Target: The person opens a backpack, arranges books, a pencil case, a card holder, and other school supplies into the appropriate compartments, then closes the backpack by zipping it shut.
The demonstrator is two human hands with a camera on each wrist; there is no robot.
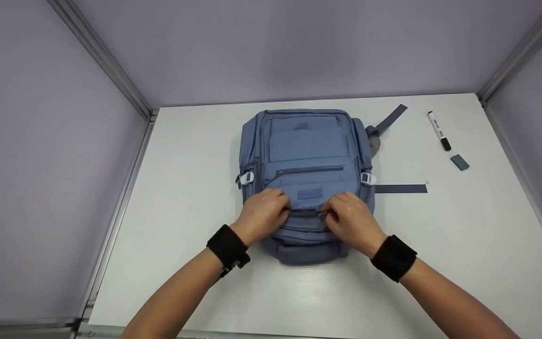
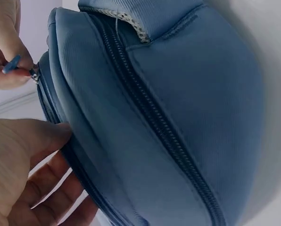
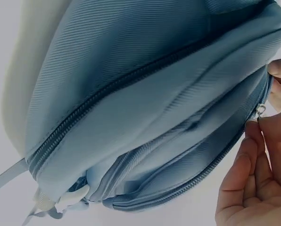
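A blue backpack (image 1: 308, 146) lies front side up on the white table, its bottom end toward the person. Between thumb and fingers, the left hand (image 1: 264, 212) grips the fabric edge along a front zipper; in the left wrist view its thumb (image 2: 51, 136) presses on the outer side. Just to the right, the right hand (image 1: 353, 221) pinches the small pull of that zipper. The metal zipper slider (image 3: 260, 110) shows at its fingertips in the right wrist view. Another dark zipper (image 2: 154, 113) curves round the lower part of the bag.
At the right of the table (image 1: 181, 165) lie a black-capped marker (image 1: 439, 131) and a small dark green block (image 1: 459, 162). Two straps (image 1: 400, 189) stick out from the backpack's right side. Grey panels stand behind and on both sides.
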